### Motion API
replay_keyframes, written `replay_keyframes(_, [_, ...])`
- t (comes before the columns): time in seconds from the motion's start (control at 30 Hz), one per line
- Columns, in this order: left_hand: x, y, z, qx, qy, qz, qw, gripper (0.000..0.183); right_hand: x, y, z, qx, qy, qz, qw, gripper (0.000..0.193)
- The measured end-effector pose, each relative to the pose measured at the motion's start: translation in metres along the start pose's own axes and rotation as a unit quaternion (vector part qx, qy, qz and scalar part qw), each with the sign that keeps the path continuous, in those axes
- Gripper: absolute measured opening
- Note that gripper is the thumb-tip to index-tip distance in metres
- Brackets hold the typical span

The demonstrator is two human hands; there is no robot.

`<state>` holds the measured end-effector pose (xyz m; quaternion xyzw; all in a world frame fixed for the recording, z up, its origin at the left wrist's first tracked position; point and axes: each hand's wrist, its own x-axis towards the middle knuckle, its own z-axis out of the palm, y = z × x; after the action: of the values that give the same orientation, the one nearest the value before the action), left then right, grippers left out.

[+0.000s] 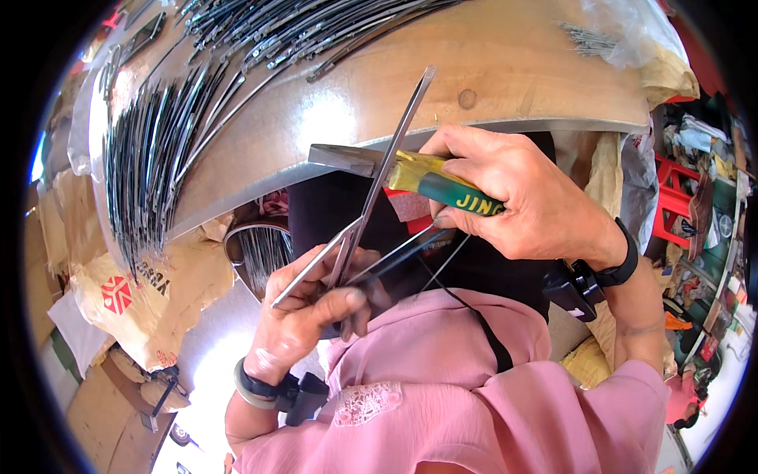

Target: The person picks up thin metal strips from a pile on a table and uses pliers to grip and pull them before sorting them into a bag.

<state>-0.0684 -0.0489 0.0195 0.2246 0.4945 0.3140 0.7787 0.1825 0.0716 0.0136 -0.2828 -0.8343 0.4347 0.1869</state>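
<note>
My left hand (pixel 308 304) is closed around narrow grey metal strips (pixel 391 150). The longest slants up past the table's edge, and a shorter one points down to the left from a joint with it. Pliers (pixel 462 194) with green and yellow handles are gripped in my right hand (pixel 517 186). Their grey jaws point left, behind the long strip; I cannot tell whether they touch it. Thinner rods (pixel 399 257) run between my two hands, below the pliers. Some fingertips of my left hand are blurred.
A wooden table (pixel 379 99) with a metal edge curves in front of me. On it lie large bundles of dark metal strips (pixel 158 150) and a small pile of thin pins (pixel 591 39). A container of rods (pixel 264 253) stands below. A red stool (pixel 671 193) is at right.
</note>
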Motion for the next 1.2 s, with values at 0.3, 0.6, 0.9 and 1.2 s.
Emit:
replay_keyframes(0.3, [-0.003,-0.022,0.021,0.056,0.095,0.070,0.991,0.024,0.012,-0.002,0.004,-0.153,-0.034,-0.084,0.984,0.007])
replay_keyframes(0.6, [-0.003,-0.024,0.020,0.082,0.130,0.099,0.983,0.022,0.030,-0.015,-0.013,-0.182,-0.166,-0.015,0.969,0.017])
replay_keyframes(0.9, [0.002,-0.018,0.015,0.036,0.108,0.153,0.982,0.017,0.034,-0.002,-0.020,-0.109,-0.044,-0.040,0.992,0.018])
replay_keyframes(1.2, [0.000,-0.008,0.015,0.012,0.148,0.132,0.980,0.016,-0.004,-0.007,-0.037,-0.066,0.301,0.097,0.946,0.013])
